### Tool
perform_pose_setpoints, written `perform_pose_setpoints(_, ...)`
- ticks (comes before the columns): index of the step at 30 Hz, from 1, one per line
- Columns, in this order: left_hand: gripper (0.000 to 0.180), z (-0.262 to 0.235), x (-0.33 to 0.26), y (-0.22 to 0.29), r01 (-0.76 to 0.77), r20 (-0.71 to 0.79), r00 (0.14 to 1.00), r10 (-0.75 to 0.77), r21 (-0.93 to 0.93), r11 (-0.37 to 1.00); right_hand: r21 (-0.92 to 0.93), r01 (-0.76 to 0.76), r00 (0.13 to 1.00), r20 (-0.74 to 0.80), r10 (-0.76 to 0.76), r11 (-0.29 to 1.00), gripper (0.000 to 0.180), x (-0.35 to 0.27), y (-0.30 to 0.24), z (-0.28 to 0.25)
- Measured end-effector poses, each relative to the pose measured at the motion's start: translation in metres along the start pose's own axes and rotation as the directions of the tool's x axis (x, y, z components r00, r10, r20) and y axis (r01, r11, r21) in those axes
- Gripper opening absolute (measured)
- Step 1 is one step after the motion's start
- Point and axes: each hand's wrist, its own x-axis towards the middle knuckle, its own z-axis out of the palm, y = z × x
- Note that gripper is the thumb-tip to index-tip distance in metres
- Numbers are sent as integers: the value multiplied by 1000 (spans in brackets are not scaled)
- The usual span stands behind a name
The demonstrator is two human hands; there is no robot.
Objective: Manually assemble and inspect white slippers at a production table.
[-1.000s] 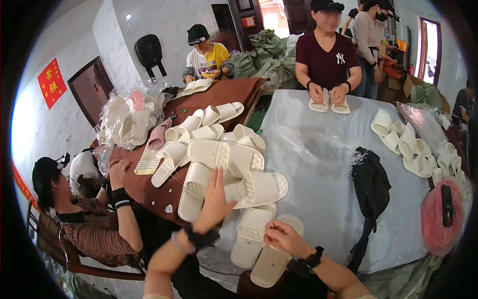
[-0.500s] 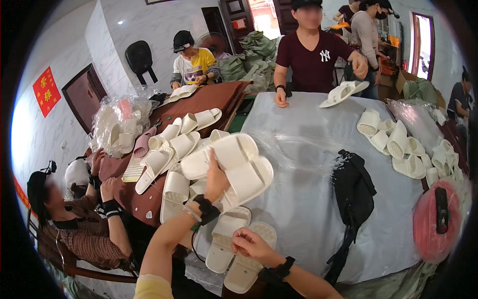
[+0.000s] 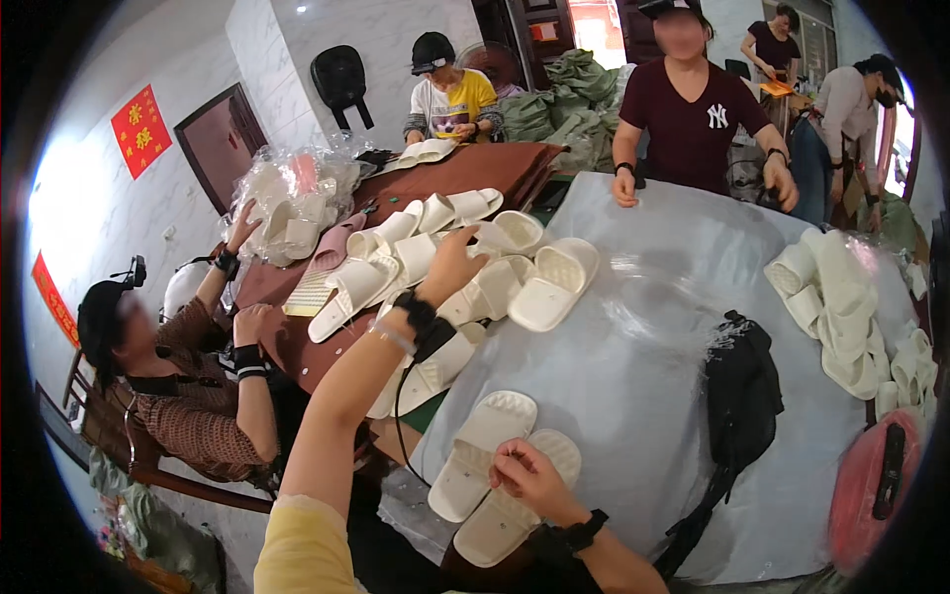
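Note:
My left hand (image 3: 455, 267) reaches over a group of white slippers, its fingers apart and seemingly holding nothing. By its fingertips lies one white slipper (image 3: 517, 232), and a second white slipper (image 3: 556, 284) rests to the right on the grey-covered table. Nearer to me, a pair of white slippers sits side by side: a left one (image 3: 485, 436) and a right one (image 3: 503, 525). My right hand (image 3: 534, 480) hovers over this pair with thumb and fingers pinched together; whatever is between them is hidden or too small to make out.
A black bag (image 3: 740, 391) lies on the grey-covered table (image 3: 633, 426). More white slippers (image 3: 836, 307) are piled at right, beside a red plastic-wrapped bundle (image 3: 871, 470). Plastic-bagged slippers (image 3: 297, 203) stand on the brown table at left. A co-worker (image 3: 188, 396) sits left; others work beyond.
My left hand has let go of the white slippers it held and moved up and left over the group. The co-worker across has put down a slipper. The view has shifted.

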Motion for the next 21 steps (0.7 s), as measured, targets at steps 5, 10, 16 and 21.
perform_pose_setpoints(5,42,-39,-118,-20,43,-181,983,-13,165,985,7,-5,1000,21,5,1000,9,1,-2,-3)
perform_pose_setpoints(10,58,-26,-233,-14,316,-104,947,-305,119,941,57,-30,1000,5,29,998,7,3,-7,-3)
perform_pose_setpoints(16,80,-11,-200,2,510,251,640,-726,-846,157,26,-16,1000,5,16,1000,7,2,-8,-4)
perform_pose_setpoints(21,57,23,-182,-40,328,277,714,-643,-944,-43,-47,-4,999,-49,1,999,8,-3,-3,1)
